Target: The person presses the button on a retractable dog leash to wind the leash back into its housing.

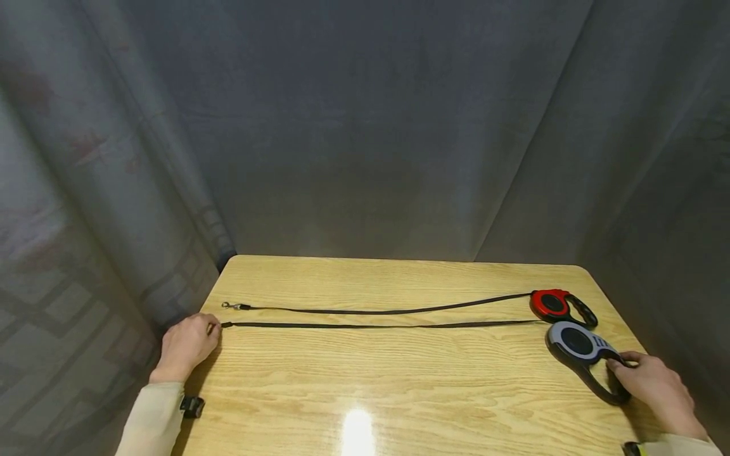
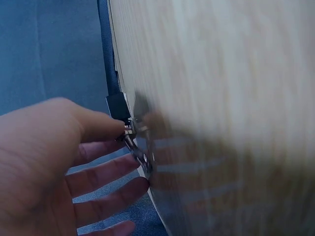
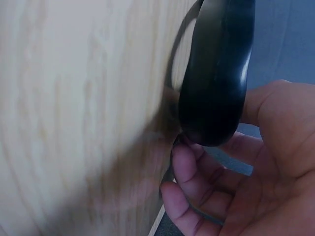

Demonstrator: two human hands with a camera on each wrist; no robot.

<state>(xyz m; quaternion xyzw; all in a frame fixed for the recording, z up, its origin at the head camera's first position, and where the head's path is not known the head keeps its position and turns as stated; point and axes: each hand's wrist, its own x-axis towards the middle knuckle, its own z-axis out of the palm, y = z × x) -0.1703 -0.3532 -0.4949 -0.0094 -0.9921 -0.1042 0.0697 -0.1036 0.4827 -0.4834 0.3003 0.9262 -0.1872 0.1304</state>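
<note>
A grey and black retractable dog leash (image 1: 595,349) lies at the table's right, its black strap (image 1: 388,326) pulled out nearly straight to the left. My left hand (image 1: 189,345) pinches the metal clip (image 2: 137,150) at the strap's end between thumb and fingers, close to the tabletop. At the other end my right hand (image 1: 656,383) grips the black loop handle (image 3: 216,73), with the thumb on one side and fingers curled at the other. Just beyond the grey case is a red and black retractable leash (image 1: 552,304). Its strap (image 1: 342,311) runs left to a silver clip (image 1: 230,306).
The light wood table (image 1: 365,367) has rounded far corners. Grey curtains (image 1: 365,139) hang close behind it and along both sides. A bright light reflection lies on the wood near the front middle.
</note>
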